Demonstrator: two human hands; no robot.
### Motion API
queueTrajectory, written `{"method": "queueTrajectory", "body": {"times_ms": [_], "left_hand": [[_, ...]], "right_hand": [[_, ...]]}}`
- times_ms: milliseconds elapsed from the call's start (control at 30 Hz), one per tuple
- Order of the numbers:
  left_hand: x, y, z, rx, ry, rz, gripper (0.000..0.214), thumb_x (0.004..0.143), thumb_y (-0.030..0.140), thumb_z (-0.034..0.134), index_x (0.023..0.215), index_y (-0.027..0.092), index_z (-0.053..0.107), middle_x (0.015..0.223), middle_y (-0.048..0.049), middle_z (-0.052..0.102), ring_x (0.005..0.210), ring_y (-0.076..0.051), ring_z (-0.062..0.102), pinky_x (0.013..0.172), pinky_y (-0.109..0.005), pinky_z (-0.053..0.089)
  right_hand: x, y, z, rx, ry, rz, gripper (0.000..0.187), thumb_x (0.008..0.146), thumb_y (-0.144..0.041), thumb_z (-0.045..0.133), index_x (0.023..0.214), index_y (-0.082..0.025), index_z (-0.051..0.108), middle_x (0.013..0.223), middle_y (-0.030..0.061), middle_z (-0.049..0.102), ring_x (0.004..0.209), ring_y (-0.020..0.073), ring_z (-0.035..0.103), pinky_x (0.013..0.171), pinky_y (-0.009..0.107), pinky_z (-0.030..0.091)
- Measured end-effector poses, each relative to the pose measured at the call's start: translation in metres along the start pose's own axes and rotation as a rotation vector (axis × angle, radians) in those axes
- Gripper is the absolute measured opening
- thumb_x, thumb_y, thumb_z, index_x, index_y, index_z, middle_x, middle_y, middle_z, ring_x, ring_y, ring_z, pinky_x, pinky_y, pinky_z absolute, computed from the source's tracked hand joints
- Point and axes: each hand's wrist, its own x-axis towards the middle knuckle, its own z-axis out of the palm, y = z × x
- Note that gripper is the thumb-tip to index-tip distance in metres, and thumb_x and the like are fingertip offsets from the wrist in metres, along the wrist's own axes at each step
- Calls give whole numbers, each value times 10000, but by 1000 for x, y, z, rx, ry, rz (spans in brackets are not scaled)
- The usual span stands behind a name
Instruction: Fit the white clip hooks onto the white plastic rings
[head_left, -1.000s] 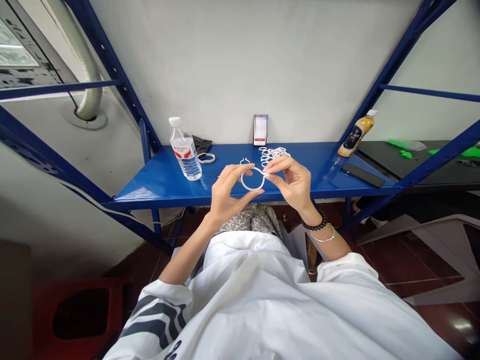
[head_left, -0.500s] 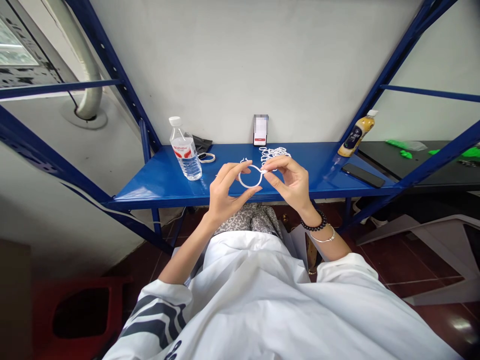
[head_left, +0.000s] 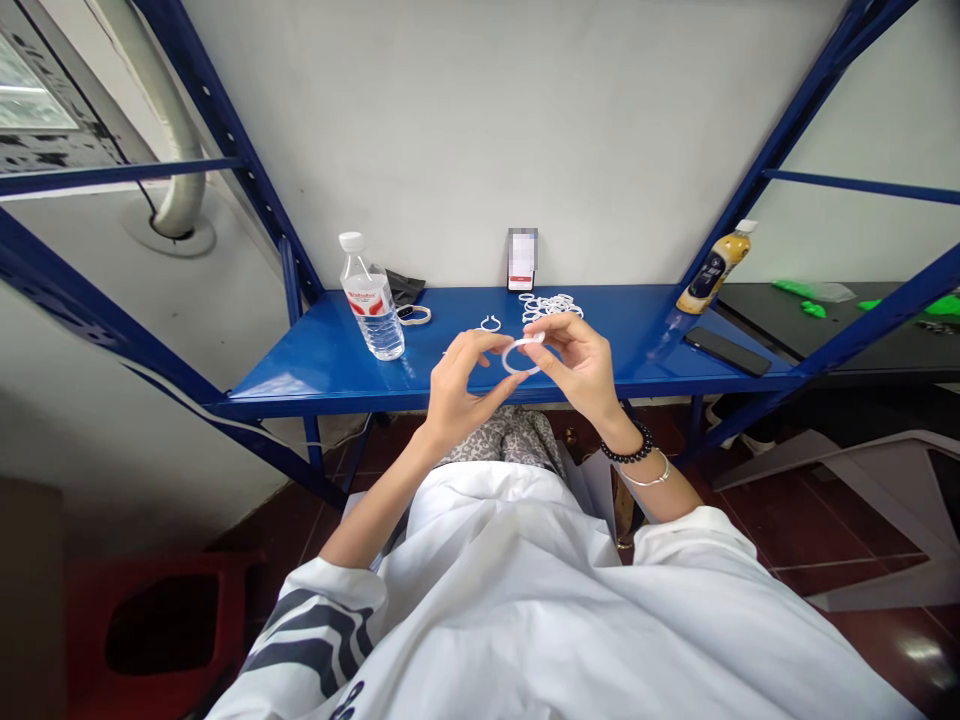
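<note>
Both my hands hold one white plastic ring [head_left: 520, 358] just above the front edge of the blue shelf [head_left: 315, 360]. My left hand [head_left: 459, 388] pinches its left side with thumb and fingers. My right hand [head_left: 581, 368] pinches its right and upper side. The ring looks small and nearly closed between my fingertips. Behind my hands, a pile of several white rings [head_left: 551, 304] lies on the shelf. A single open white ring [head_left: 490, 323] rests just left of that pile.
A water bottle [head_left: 369, 298] stands at the left, with a dark pouch and a bangle [head_left: 415, 315] behind it. A small phone-like device [head_left: 521, 259] leans on the wall. A yellow drink bottle [head_left: 713, 267] and a black phone [head_left: 726, 351] sit at right.
The ring between my fingers looks smaller and has shifted slightly right. My fingertips have drawn closer together around it.
</note>
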Motion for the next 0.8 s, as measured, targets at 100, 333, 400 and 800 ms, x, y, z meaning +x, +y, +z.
{"method": "queueTrajectory", "body": {"times_ms": [100,333,400,800], "left_hand": [[-1,0,2,-118,-31,-121,168,881,298,655,983,167,624,887,-39,696,770,-118,632,674,-222,524],[2,-1,0,-566,-111,-543,268,847,410,678,836,143,649,780,-35,670,680,-106,627,629,-210,507],[4,-3,-1,-714,-146,-649,288,824,419,703,828,142,626,733,-16,654,509,-49,520,497,-175,424],[5,0,-3,-1167,-367,-816,404,805,477,712,692,149,507,485,97,264,409,-11,175,403,-150,127]], "right_hand": [[0,0,-2,-44,-1,43,197,860,-364,686,1025,-256,694,977,13,712,852,155,693,843,323,593],[1,1,-2,-65,-113,107,258,885,-411,642,1106,-294,706,855,-4,700,788,159,652,833,351,572],[3,0,-3,55,-164,171,271,885,-406,638,1122,-285,694,814,-7,665,780,150,633,809,325,561],[4,5,7,820,-217,729,227,803,-179,521,996,-235,626,526,-86,184,475,107,239,571,246,398]]}}
